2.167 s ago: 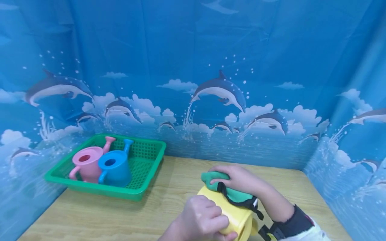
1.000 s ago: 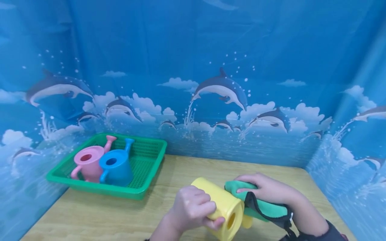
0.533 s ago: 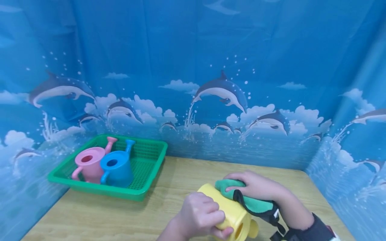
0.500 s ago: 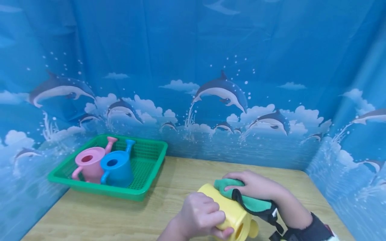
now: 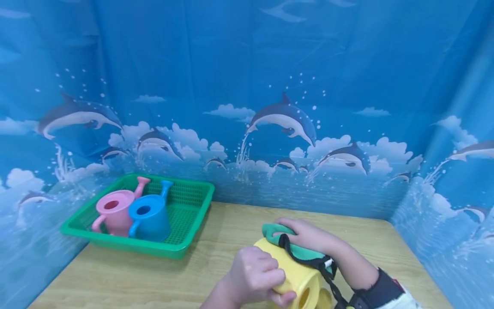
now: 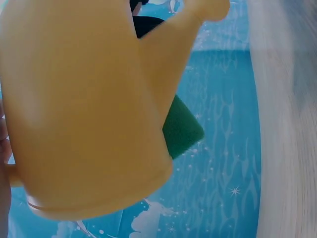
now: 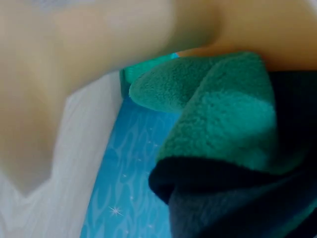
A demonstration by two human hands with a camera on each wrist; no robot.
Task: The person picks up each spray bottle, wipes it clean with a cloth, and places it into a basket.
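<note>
A yellow watering can point(image 5: 289, 266) lies tilted at the front of the table, its round opening facing down and to the right. My left hand point(image 5: 256, 274) grips it from the left side, thumb near the opening. On the can's upper side, my right hand point(image 5: 305, 235) holds a green cloth point(image 5: 310, 252) with black edging against the surface. The left wrist view shows the yellow can point(image 6: 79, 109) large, with a green cloth corner point(image 6: 183, 130) sticking out behind its spout. In the right wrist view the folded cloth point(image 7: 228, 119) hangs beside the blurred spout point(image 7: 119, 39).
To the left, a green plastic basket point(image 5: 181, 249) carries a pink watering can point(image 5: 117, 214) and a blue watering can point(image 5: 150, 221). A wooden table point(image 5: 216, 240) lies beneath everything. Blue curtains with dolphins point(image 5: 247, 64) enclose the back and sides.
Over the last second my right hand has slid the cloth leftward along the can toward its far end. The can has tipped slightly in my left hand. The basket stays put.
</note>
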